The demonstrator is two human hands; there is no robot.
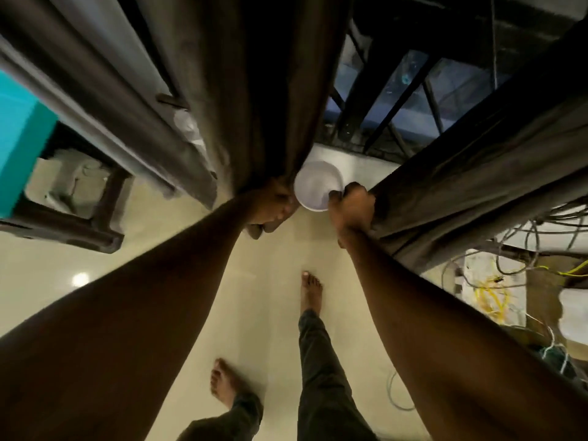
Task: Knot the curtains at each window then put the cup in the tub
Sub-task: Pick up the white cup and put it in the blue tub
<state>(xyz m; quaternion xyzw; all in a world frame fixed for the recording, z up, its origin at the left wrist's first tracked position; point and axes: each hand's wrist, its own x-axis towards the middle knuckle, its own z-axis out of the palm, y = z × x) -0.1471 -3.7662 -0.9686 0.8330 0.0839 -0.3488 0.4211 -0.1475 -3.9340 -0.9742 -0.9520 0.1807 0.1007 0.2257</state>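
- The fingers of the left hand were curled tightly round the gathered lower end of the left curtain, with a short tail of cloth sticking out below the fist.
- The right hand gripped the bunched right curtain the same way, knuckles toward the camera and fingertips tucked into the fold.
- Both curtains hung as long ropes of cloth, their long axes running up and outward from the fists, the left one toward the top of the view and the right one toward the upper right corner.
- The two fists were near each other but apart, with the two panels not yet crossed; to my eye no knot had been started at this window.
- The relation that mattered most: the right curtain's end lay straight across from the left fist, so the tie would likely call for bringing one bunch over the other in the gap between the hands.
- The cup, white and seen from above, sat in that same gap on the pale window ledge, just beside the right hand's fingertips and so nearer to it than to the left.
- It could be knocked as the cloth swings across.
- No tub was in sight.
- Behind the ledge stood the dark window bars.
- Bare feet stood on the cream floor, with loose cables at the right and a dark stool at the left.
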